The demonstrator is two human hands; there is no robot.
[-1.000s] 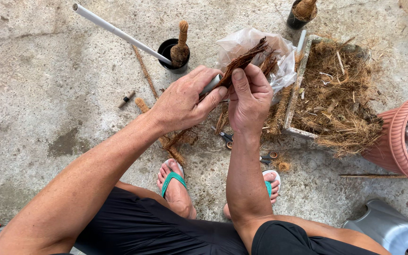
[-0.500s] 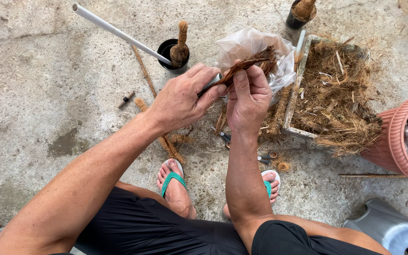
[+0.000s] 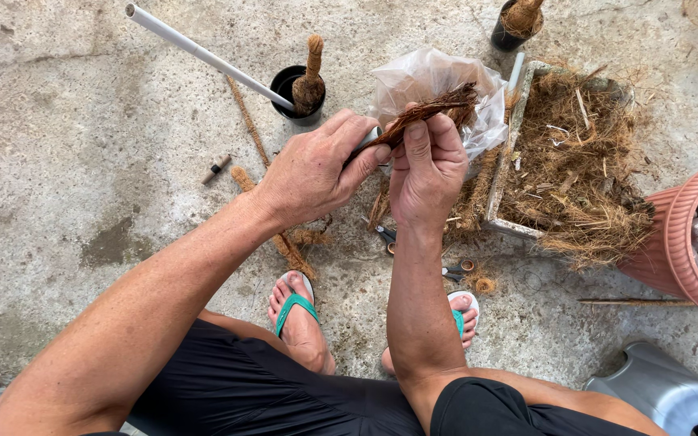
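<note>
My left hand (image 3: 317,165) grips the near end of a white plastic pipe (image 3: 203,55) that slants away to the upper left. My right hand (image 3: 427,165) pinches a tuft of brown coconut fibre (image 3: 434,109) against the pipe's end, thumb and fingers closed on it. Both hands meet above my feet in green flip-flops (image 3: 294,308). Behind the fibre lies a crumpled clear plastic bag (image 3: 430,77).
A grey tray heaped with loose fibre (image 3: 575,161) sits right of the hands. A black pot with a fibre-wrapped stick (image 3: 304,85) stands behind them, another (image 3: 515,20) at the top. Scissors (image 3: 385,236) lie on the concrete. A pink pot (image 3: 692,242) and grey stool (image 3: 664,391) are at right.
The fibre tuft has tilted lower and more sideways between my fingers. Both hands stay in nearly the same place.
</note>
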